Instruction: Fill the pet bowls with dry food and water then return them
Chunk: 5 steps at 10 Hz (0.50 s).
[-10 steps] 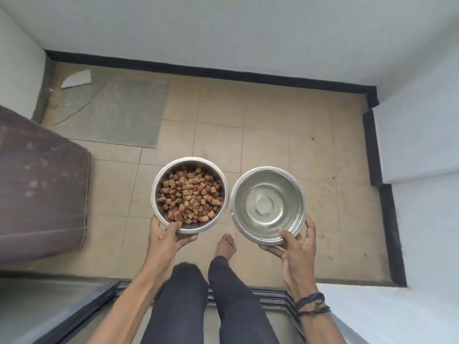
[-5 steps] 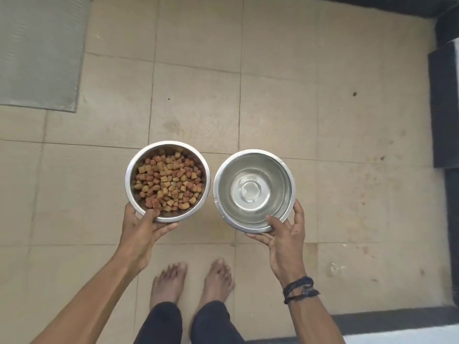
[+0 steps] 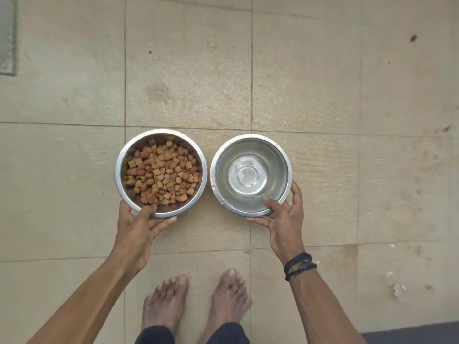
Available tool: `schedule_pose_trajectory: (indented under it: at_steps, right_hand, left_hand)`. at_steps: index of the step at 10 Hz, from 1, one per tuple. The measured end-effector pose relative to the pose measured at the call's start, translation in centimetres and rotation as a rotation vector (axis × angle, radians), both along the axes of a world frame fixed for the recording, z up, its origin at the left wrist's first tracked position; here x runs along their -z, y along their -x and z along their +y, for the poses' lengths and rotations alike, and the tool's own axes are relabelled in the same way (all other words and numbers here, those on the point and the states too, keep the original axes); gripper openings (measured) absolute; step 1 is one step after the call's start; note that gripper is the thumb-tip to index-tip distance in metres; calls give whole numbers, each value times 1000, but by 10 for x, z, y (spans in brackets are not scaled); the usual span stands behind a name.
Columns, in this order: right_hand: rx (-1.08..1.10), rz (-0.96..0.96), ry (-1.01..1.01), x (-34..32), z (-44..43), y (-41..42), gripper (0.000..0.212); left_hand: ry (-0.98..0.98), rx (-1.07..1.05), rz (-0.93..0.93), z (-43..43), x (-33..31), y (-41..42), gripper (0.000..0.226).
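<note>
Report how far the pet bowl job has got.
Done: dry food sits in the left bowl; the right bowl seems to hold clear water, though hard to confirm. In hand: the left hand and right hand each grip a rim over the tiled floor. Left: set both down and let go.

Two bowls (image 3: 161, 131) (image 3: 250, 136); two hands (image 3: 139, 227) (image 3: 285, 219); two feet (image 3: 166, 301) (image 3: 231, 294)

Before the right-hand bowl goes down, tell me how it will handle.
The steel bowl is probably rigid and light itself, but faint ripples inside suggest water, which would add weight and slosh if tilted. Its polished rim is likely slippery, so the right hand, thumb over the rim, may lose its grip. Its wide, low shape should resist tipping.
</note>
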State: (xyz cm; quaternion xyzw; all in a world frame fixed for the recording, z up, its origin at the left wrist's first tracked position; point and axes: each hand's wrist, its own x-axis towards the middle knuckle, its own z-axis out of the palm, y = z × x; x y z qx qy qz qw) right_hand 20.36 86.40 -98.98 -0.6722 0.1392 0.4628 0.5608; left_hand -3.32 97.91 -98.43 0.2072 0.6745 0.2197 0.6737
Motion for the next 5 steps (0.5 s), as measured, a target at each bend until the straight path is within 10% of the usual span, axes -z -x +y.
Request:
schedule_pose_trajectory:
  at_steps: [5]
  right_hand:
    - [-56, -36, 130, -16, -9, 13, 61]
  left_hand:
    - [210, 307, 148, -13, -13, 6, 65]
